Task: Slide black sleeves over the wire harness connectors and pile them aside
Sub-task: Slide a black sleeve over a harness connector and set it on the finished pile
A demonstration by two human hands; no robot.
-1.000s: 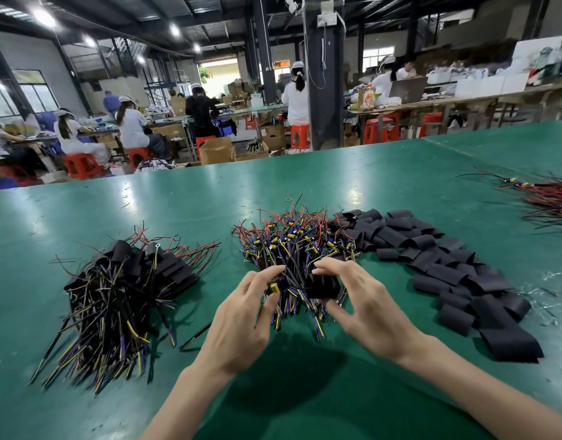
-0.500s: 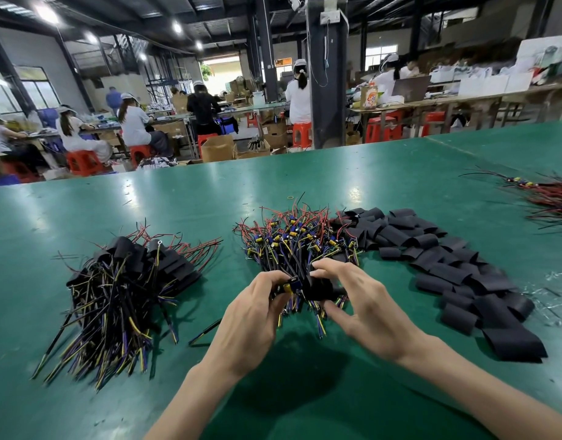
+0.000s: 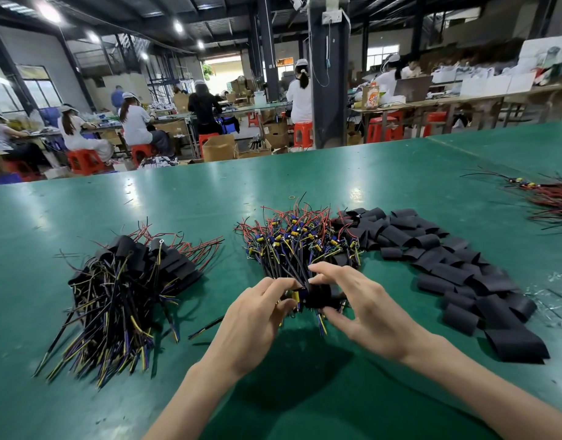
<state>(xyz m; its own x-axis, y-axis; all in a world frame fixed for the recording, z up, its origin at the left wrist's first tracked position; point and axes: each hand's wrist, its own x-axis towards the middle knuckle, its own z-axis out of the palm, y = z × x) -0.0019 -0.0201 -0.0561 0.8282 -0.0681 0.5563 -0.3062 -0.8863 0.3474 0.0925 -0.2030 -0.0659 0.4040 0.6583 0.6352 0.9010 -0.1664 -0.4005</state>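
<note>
Lower centre of frame: the two hands are drawing closer than a second ago, and the gap between them is now gone. Left hand (image 3: 254,319) is pinching a harness connector (image 3: 296,295), yellow and blue, between thumb and fingertips. Right hand (image 3: 368,309) is gripping a black sleeve (image 3: 321,295), thumb below and fingers above, bringing its mouth onto the connector. Yellow is still showing at the sleeve's left edge, so the slide is looking only partly done. Both are hovering over the near end of the unsleeved harness pile (image 3: 298,242). Sleeved pile (image 3: 130,274) is lying at left centre and loose sleeves (image 3: 457,268) at right, on the green table (image 3: 305,392).
</note>
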